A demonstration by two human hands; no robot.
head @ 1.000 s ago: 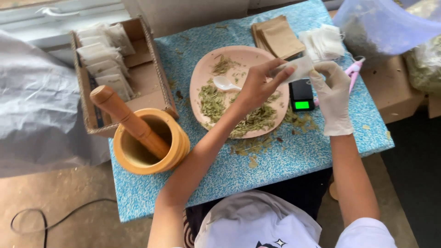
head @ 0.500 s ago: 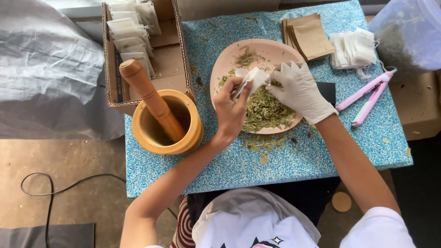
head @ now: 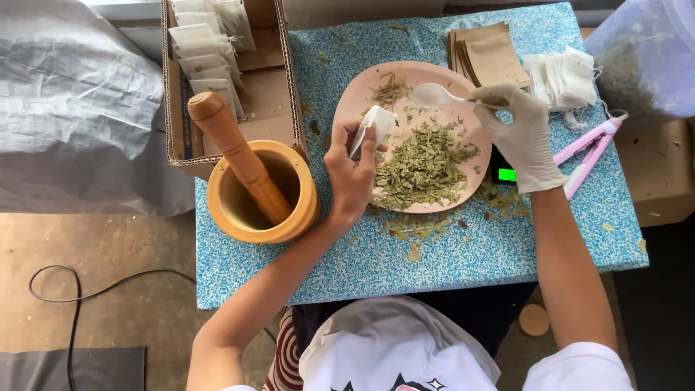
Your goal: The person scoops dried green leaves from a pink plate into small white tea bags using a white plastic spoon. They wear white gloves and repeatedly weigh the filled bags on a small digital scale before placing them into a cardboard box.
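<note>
Sachet (head: 376,123), small, white, filter-paper kind: pinched between the fingers (head: 365,141) of the bare left hand (head: 351,170), mouth held open, at the 9 o'clock rim of the pink plate (head: 355,98). Spoon (head: 441,94), white plastic: gripped by the handle in the closed fingers of the gloved right hand (head: 523,137), bowl hovering over the plate's 12 o'clock sector, apparently empty.

Risk: the sachet mouth is narrow and held by one hand alone; a tilted or overfull spoon would likely scatter leaf past it. Crumbs already lie on the blue speckled desk (head: 449,253) below the plate.

Containers:
- Plate: heap of dried green leaf (head: 423,163) at centre, a smaller tuft toward 12 o'clock.
- Wooden mortar (head: 262,195), at 9 o'clock of the plate: holds a leaning pestle (head: 235,156); no contents visible.
- Cardboard box (head: 279,80), at 10 o'clock: a row of white sachets.
- Clear plastic bag (head: 641,58), at 2 o'clock: greenish matter, blurred.

Loose stock: brown envelopes (head: 492,58) and white sachets (head: 561,76) at 1 o'clock; pink sealing tongs (head: 590,148) at 3 o'clock, beside a small scale (head: 505,174) partly hidden by the right hand.
</note>
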